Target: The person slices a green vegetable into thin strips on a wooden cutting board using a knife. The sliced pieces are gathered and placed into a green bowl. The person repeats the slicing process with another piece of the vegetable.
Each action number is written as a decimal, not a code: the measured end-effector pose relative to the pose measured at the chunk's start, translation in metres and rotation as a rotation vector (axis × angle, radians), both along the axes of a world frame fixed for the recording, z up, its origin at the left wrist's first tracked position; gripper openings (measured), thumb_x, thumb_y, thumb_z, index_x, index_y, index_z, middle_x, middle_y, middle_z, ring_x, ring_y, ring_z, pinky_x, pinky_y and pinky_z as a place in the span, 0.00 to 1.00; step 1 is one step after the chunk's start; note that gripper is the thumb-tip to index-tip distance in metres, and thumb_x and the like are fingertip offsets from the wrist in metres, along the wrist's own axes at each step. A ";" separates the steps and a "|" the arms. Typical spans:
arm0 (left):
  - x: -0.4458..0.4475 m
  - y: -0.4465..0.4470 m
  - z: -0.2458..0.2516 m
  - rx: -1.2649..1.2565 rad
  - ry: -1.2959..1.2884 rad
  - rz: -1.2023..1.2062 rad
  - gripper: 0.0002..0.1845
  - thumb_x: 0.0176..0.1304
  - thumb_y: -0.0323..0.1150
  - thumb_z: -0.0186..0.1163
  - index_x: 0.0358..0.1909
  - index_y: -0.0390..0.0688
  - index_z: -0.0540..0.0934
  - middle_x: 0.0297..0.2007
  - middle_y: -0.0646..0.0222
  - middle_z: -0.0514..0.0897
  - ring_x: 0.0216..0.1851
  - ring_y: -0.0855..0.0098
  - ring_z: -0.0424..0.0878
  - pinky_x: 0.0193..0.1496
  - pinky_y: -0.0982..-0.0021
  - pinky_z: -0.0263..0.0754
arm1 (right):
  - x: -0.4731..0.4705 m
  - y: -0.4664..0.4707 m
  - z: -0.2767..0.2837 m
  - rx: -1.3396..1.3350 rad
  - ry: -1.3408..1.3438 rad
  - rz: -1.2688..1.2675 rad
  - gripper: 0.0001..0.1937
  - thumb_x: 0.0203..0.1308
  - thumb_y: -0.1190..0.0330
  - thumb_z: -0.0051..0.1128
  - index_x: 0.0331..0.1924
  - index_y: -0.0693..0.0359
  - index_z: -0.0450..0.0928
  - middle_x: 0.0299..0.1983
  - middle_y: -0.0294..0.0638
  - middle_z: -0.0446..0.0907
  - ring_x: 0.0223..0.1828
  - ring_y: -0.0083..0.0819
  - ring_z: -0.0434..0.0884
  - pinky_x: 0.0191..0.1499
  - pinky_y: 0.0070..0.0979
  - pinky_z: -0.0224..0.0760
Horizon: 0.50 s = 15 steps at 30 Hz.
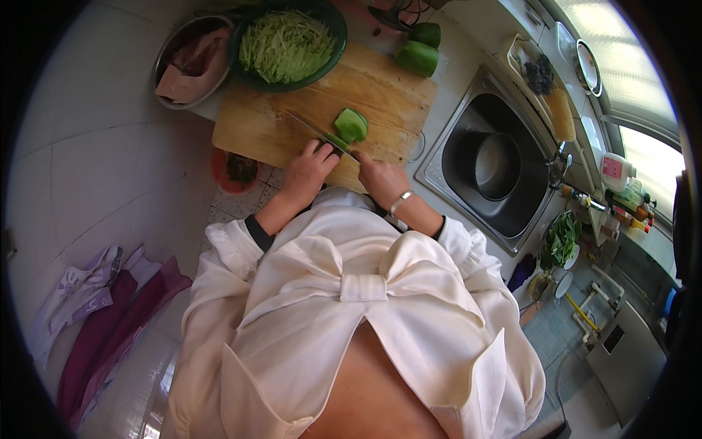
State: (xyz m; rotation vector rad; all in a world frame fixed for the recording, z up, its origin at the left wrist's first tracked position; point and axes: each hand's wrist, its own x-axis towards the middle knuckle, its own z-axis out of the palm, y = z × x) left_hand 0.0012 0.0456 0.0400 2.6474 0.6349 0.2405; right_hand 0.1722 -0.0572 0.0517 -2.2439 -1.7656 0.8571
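My right hand (382, 176) grips the handle of a kitchen knife (315, 131), whose blade runs up and left across the wooden cutting board (258, 131). Beside the blade, my left hand (309, 169) has its fingers bent over a piece of green vegetable that they mostly hide. On the blade's far side lies a green slice (338, 141). Just beyond it rests a larger chunk of the peeled-looking green vegetable (351, 125). A dark green bowl (341, 41) at the board's far left edge holds pale green shreds (288, 46).
Left of the bowl, a metal basin (160, 60) contains raw meat (189, 71). Larger green vegetable pieces (418, 57) lie at the back right. A steel sink (455, 118) with a round pot (497, 165) is to my right. A red container (220, 173) stands below the board's left side.
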 end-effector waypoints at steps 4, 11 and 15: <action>0.000 -0.002 0.002 0.023 -0.080 0.021 0.15 0.56 0.29 0.53 0.46 0.46 0.79 0.49 0.72 0.76 0.52 0.64 0.73 0.43 0.68 0.79 | -0.002 0.013 -0.034 0.071 0.002 0.015 0.16 0.60 0.67 0.50 0.53 0.50 0.71 0.19 0.48 0.79 0.21 0.49 0.79 0.24 0.45 0.70; -0.002 -0.004 -0.001 0.044 -0.041 0.013 0.17 0.54 0.29 0.53 0.48 0.45 0.79 0.49 0.71 0.76 0.53 0.64 0.72 0.45 0.68 0.78 | 0.005 -0.009 0.011 0.143 0.105 0.051 0.19 0.58 0.69 0.51 0.55 0.53 0.71 0.21 0.49 0.79 0.22 0.49 0.79 0.25 0.44 0.70; 0.000 -0.003 -0.003 0.069 -0.065 0.021 0.19 0.52 0.30 0.53 0.49 0.45 0.79 0.49 0.70 0.76 0.53 0.63 0.72 0.47 0.69 0.77 | 0.011 -0.028 0.057 -0.008 0.095 0.008 0.16 0.57 0.69 0.49 0.51 0.55 0.73 0.23 0.47 0.81 0.26 0.50 0.80 0.29 0.45 0.72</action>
